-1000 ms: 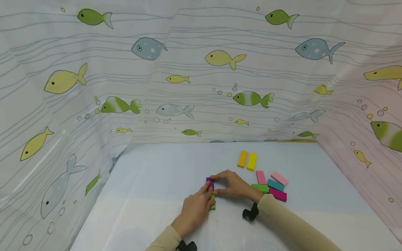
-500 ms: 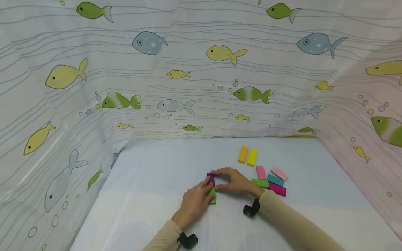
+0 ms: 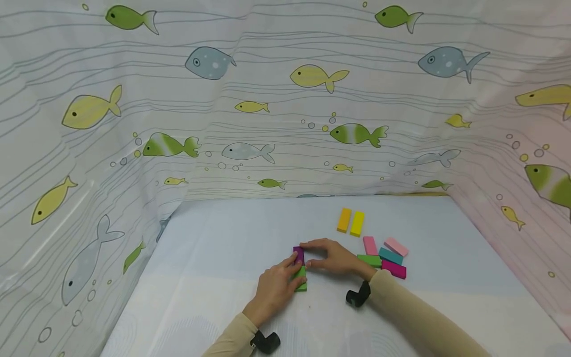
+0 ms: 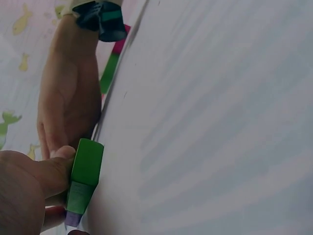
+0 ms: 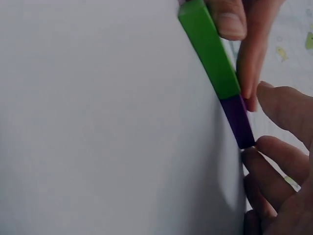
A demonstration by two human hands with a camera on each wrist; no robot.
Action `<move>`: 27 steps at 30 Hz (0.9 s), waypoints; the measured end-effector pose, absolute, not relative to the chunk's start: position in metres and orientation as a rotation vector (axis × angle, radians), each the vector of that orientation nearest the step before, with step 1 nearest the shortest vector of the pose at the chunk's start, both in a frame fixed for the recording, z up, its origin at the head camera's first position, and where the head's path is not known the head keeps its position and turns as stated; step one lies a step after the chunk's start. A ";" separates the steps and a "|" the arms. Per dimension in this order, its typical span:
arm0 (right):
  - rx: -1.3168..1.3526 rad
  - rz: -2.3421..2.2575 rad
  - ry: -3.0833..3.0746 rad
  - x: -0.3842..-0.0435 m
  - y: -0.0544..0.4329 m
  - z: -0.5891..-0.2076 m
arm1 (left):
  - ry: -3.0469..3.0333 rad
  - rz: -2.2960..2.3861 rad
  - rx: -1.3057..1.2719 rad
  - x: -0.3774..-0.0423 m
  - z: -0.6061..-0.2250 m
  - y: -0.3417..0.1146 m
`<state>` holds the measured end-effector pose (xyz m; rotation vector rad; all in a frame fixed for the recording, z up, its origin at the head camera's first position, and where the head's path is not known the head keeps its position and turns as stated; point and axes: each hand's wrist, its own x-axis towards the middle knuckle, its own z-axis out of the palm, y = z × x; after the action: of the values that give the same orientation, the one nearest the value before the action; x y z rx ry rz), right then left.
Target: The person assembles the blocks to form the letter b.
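A green block (image 3: 301, 286) and a purple block (image 3: 298, 254) lie end to end in one line on the table. My left hand (image 3: 275, 290) rests over them from the left: its fingers reach onto the purple block, and the thumb touches the green one. In the right wrist view, my left thumb (image 5: 231, 23) lies along the upper side of the green block. From the right, my right hand (image 3: 338, 259) touches the far end of the purple block with its fingertips. The right thumb (image 5: 279, 105) stands apart from the blocks.
To the right lie a second green block (image 3: 369, 261), a magenta block (image 3: 394, 269), a teal block (image 3: 390, 256) and two pink blocks (image 3: 370, 245). Orange (image 3: 344, 219) and yellow (image 3: 357, 223) blocks lie farther back. A fish-patterned sheet (image 3: 285, 124) surrounds the white table (image 3: 214, 238).
The right thumb has moved slightly away from the side of the blocks. Both hands otherwise keep their places; the head view has shifted a little.
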<state>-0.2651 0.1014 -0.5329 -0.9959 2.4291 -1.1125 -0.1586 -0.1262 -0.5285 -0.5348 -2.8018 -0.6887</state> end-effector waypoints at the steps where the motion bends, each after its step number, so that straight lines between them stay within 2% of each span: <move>1: -0.961 -1.121 2.419 -0.267 0.102 -0.532 | -2.801 -0.695 -0.538 -0.159 -0.529 -0.126; 9: -0.657 -1.384 2.531 -0.295 0.125 -0.502 | -2.794 -0.689 -0.551 -0.159 -0.526 -0.127; 14: -0.524 -1.174 2.816 -0.327 0.160 -0.486 | -2.789 -0.693 -0.540 -0.162 -0.525 -0.128; 21: -0.460 -0.838 2.838 -0.348 0.198 -0.505 | -2.802 -0.721 -0.539 -0.163 -0.526 -0.129; 27: -0.541 -0.797 2.789 -0.350 0.200 -0.521 | -2.805 -0.704 -0.553 -0.163 -0.528 -0.129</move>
<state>-0.3505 0.1998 -0.5209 -0.5413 2.7890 -0.7966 -0.1632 -0.1292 -0.5284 -0.5528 -2.8051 -0.7044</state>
